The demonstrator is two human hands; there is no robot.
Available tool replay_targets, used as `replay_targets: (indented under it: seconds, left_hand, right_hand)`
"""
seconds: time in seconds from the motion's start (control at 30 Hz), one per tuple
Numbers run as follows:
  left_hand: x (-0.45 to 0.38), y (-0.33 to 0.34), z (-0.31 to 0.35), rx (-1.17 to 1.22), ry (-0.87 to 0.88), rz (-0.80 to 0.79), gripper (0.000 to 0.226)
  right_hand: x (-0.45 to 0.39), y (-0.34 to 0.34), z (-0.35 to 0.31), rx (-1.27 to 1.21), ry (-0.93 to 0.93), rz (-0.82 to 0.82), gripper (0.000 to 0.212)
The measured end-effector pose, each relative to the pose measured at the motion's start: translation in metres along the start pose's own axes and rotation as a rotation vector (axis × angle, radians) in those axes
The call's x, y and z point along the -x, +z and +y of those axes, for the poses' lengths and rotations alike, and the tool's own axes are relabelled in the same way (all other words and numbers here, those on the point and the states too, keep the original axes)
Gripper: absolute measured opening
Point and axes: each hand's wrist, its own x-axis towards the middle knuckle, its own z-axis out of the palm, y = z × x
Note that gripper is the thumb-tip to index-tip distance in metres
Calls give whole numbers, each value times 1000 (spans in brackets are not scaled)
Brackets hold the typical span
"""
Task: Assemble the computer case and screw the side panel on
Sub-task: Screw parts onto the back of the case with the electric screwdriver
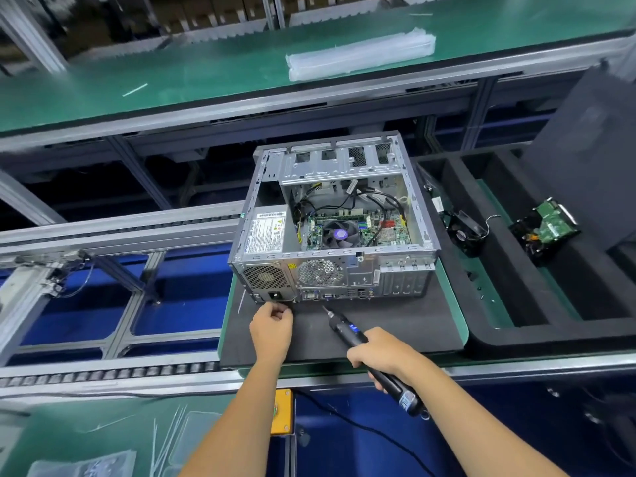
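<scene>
An open grey computer case (330, 266) lies on its side on a black mat (378, 325), its rear ports facing me and the motherboard, fan and power supply showing inside. My left hand (272, 323) is curled just below the case's lower rear corner, fingertips pinched together as if on something tiny; I cannot make out what. My right hand (377, 351) grips a black electric screwdriver (364, 349), its bit pointing up-left towards the rear ports. A dark side panel (592, 160) leans upright at the far right.
Black foam trays at the right hold a small fan (464, 232) and a green circuit board part (547, 228). A roller conveyor (103, 235) runs at the left. A green bench behind carries a clear plastic bundle (361, 55). Plastic bags lie at bottom left.
</scene>
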Motion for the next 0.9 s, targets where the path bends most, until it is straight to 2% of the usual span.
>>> replay_targets:
  seconds: [0.1, 0.17, 0.23, 0.33, 0.43, 0.57, 0.73, 0.83, 0.9]
  left_hand:
    - [-5, -13, 4, 78, -76, 42, 18]
    - [-6, -27, 13, 139, -62, 101, 30]
    - [-5, -42, 30, 154, 49, 154, 32]
    - [-1, -57, 77, 109, 321, 105, 34]
    - [-1, -67, 128, 168, 445, 128, 39]
    - [-25, -69, 162, 84, 378, 181, 37]
    - [-65, -78, 167, -172, 319, 214, 10]
    - [-80, -58, 177, -248, 315, 174, 11]
    - [-90, -41, 189, -311, 312, 162, 17]
  right_hand:
    - [12, 0, -10, 78, -53, -75, 28]
    - [23, -1, -23, 81, -110, -138, 27]
    - [36, -6, -43, 55, -199, -204, 24]
    - [55, -20, -79, -38, -355, -229, 22]
    - [75, -39, -115, -122, -497, -127, 22]
    - [84, -71, -137, -167, -551, 106, 18]
    - [78, -112, -134, -233, -486, 363, 20]
    - [62, -133, -129, -238, -422, 459, 28]
    - [48, -150, -127, -90, -356, 600, 42]
